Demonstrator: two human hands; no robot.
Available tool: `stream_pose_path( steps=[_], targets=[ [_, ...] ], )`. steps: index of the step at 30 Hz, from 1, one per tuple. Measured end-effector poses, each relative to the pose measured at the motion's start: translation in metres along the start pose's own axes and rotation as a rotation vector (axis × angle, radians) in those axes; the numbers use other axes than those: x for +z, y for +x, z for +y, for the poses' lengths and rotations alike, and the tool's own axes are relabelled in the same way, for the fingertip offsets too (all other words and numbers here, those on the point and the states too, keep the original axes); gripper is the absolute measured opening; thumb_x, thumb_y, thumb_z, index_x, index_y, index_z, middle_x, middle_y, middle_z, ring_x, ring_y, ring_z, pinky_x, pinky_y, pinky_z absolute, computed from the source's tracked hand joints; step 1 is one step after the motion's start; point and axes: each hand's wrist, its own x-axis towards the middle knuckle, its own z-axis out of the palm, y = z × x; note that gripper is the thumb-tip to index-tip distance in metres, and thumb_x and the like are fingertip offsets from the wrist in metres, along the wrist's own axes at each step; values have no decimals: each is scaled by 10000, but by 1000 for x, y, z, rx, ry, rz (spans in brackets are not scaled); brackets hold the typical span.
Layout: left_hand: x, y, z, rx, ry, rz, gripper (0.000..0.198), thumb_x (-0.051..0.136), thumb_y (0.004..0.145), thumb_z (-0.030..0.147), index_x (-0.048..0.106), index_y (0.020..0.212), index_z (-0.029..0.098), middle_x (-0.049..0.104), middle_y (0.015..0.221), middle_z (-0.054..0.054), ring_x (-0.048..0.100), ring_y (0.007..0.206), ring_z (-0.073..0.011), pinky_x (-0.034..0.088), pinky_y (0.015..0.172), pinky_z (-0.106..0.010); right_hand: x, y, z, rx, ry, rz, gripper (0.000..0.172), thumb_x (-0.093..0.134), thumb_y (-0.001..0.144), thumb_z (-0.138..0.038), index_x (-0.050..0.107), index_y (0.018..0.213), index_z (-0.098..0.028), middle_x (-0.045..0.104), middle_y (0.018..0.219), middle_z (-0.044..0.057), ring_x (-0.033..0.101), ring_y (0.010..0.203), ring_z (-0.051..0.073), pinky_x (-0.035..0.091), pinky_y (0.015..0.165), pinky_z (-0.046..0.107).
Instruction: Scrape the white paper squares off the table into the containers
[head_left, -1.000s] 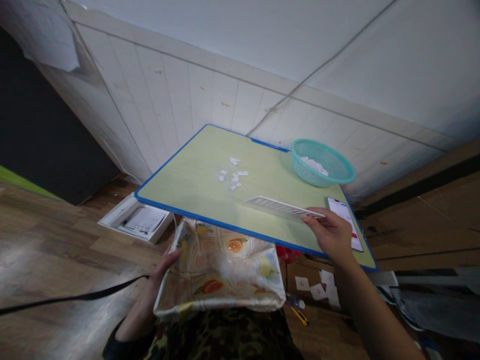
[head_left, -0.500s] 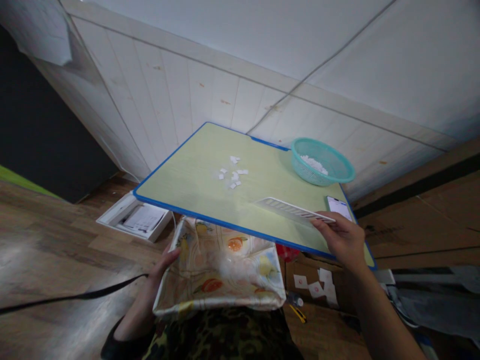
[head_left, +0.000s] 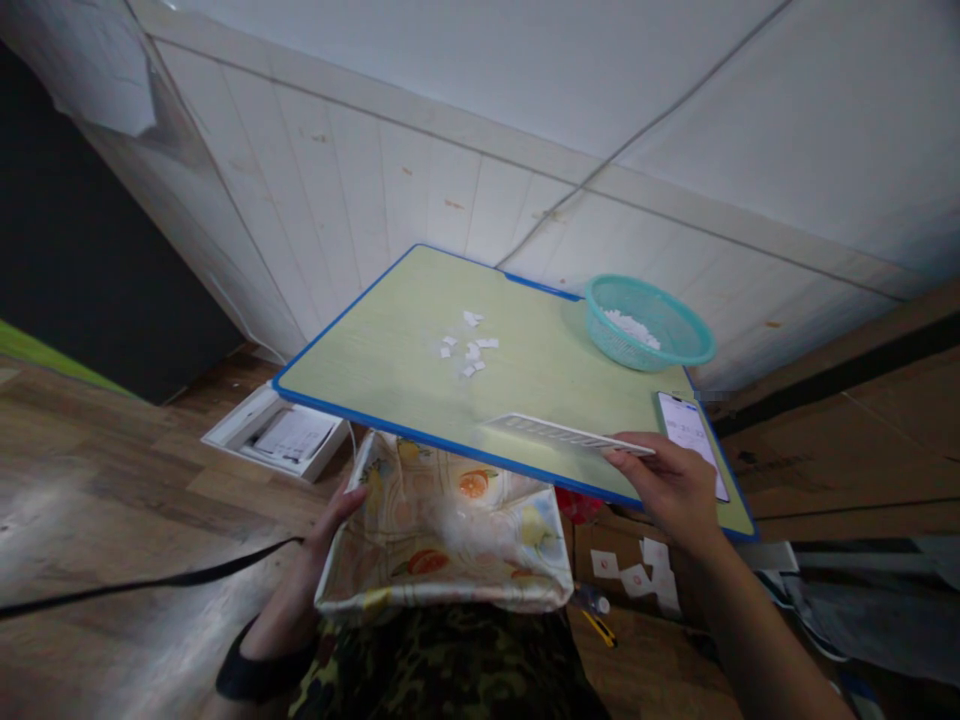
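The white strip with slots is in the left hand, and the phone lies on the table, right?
Wrong hand: the head view shows the white strip in the right hand. The phone does lie on the table.

In the centre of the frame we see a yellow table (head_left: pixel 375 345) with a blue rim; small white pieces (head_left: pixel 472 352) lie scattered on it. At right of centre, our right hand (head_left: pixel 670 490) pinches a white slotted strip (head_left: pixel 562 433) above the table's near edge; contact with the top we cannot tell. At lower centre, our left hand (head_left: pixel 330 525) grips the left side of a fruit-print bin (head_left: pixel 442 597). Upper right of the table: turquoise basket (head_left: pixel 682 340) containing white bits (head_left: pixel 631 328); below it, a lit phone (head_left: pixel 684 420). Left of centre, on the floor: open white box (head_left: pixel 319 462).
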Motion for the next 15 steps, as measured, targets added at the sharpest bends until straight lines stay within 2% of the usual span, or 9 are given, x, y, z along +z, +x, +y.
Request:
stream_pose_path(
  steps=[5,10,15],
  targets=[
    [2,1,0,1,-34,-9,687,700,782,440,519,1420,260,769,1164,-26,640,1158,-359,479,1006,-453,-5,-6,-11,-42,32,-50,128,688,837,-202,739,918,-285,777,872,-33,735,738,148,581,647,215],
    [4,0,0,-20,-69,-75,691,669,810,445,493,1438,217,749,1207,-59,655,1139,-341,477,1009,-428,-7,-12,-14,-59,77,-106,187,666,851,-159,732,953,-300,776,940,-35,738,812,145,586,727,224],
    [5,-1,1,54,-34,-29,661,699,790,386,534,1405,210,743,1220,-56,607,1211,-324,482,1004,-383,-9,-12,-17,-45,75,-94,155,681,838,-171,740,924,-286,778,894,-28,738,760,147,588,674,216]
  ],
)
